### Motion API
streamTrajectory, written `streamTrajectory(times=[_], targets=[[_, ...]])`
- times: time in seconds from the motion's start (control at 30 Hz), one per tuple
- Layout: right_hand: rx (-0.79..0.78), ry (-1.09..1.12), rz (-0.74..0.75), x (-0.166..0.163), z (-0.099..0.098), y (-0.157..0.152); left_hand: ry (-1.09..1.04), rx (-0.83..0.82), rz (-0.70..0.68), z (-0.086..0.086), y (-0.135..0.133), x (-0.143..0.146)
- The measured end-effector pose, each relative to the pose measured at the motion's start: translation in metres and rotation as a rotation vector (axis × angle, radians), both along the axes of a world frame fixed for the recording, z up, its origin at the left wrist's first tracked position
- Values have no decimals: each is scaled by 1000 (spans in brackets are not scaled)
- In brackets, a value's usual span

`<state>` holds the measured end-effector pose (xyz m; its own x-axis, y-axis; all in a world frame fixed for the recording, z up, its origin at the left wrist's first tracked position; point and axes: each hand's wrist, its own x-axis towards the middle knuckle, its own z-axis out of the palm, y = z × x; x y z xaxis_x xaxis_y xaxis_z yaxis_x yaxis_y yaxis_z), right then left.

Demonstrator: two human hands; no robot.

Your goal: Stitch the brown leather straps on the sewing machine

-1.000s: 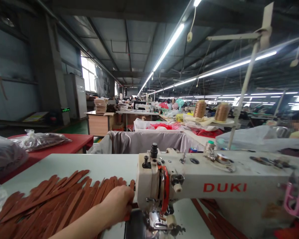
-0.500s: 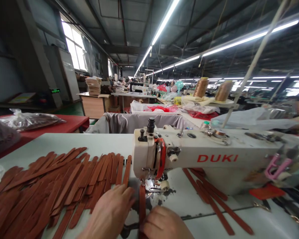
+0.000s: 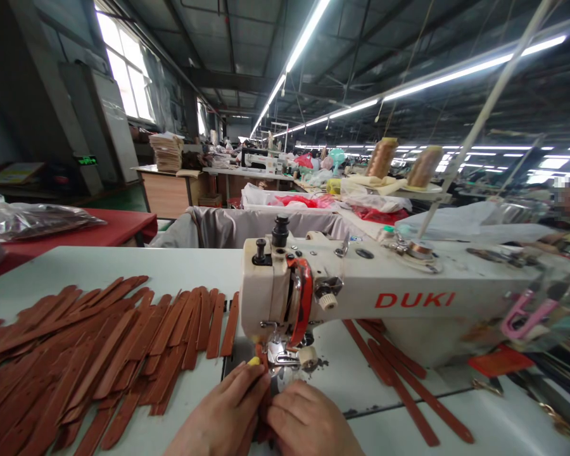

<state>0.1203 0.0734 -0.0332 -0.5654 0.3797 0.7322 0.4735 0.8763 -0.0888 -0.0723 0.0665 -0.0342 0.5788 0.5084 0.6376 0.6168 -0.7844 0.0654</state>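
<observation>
Matt brown straps (image 3: 99, 342), probably leather, beside a glossy enamelled metal sewing machine (image 3: 361, 297).

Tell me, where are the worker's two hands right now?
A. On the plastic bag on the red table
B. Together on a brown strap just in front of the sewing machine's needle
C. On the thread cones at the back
B: the left hand and right hand meet on a brown strap below the needle area of the sewing machine.

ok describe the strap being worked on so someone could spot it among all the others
Start at the white DUKI sewing machine and drop to its presser foot. The brown leather strap lies there, pinched between the left hand and right hand. Unlike the loose pile of straps fanned to the left, it is alone under the needle.
</observation>
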Motion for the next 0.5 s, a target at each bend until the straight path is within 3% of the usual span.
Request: streamTrajectory(times=[0.1, 0.2, 0.3, 0.5], targets=[[-22, 14, 29, 2, -2, 0, -18, -130, 104, 13, -7, -3], [-58, 13, 28, 3, -2, -1, -165, -274, 223, 19, -14, -6], [-98, 12, 22, 4, -1, -3, -277, -352, 228, 19, -16, -5], [-82, 22, 4, 4, 8, -5, -289, -382, 198, 15, -13, -5]])
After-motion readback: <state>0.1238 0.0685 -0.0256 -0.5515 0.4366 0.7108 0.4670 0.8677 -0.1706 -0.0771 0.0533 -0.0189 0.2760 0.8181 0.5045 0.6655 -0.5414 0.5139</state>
